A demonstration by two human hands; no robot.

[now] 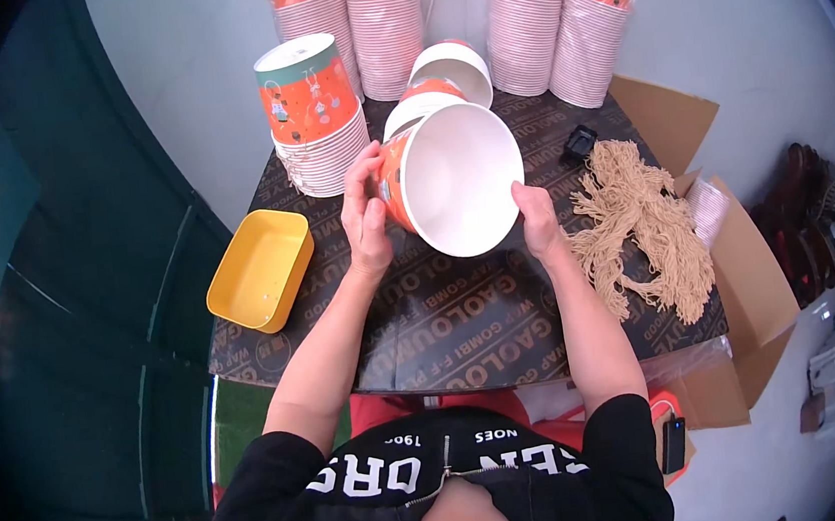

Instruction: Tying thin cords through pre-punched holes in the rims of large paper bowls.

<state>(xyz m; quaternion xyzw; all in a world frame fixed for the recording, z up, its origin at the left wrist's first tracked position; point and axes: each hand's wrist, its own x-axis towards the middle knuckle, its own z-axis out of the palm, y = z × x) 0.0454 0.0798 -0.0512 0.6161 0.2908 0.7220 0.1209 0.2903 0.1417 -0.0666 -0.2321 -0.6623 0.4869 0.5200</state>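
Note:
Between both hands, above the dark table, I hold an orange printed paper bucket (465, 181) tilted so its white, bare inside faces me. My left hand (367, 217) is closed against its left outer wall. On the right, my right hand (538, 219) grips the rim with the thumb in front; its other fingers are hidden behind the wall. Just beyond it lie two more paper buckets, a nearer one (413, 110) and a farther one (459, 64), tipped on their sides. Left of these stands an upside-down bucket stack (315, 115) with cord ends hanging near its lower rims.
A yellow plastic bin (262, 267) sits at the table's left edge. Beige cords (648, 233) lie bunched at the right, near a small black object (579, 142). Plastic-wrapped bucket stacks (526, 34) line the back. An open cardboard box (750, 269) stands beyond the right edge.

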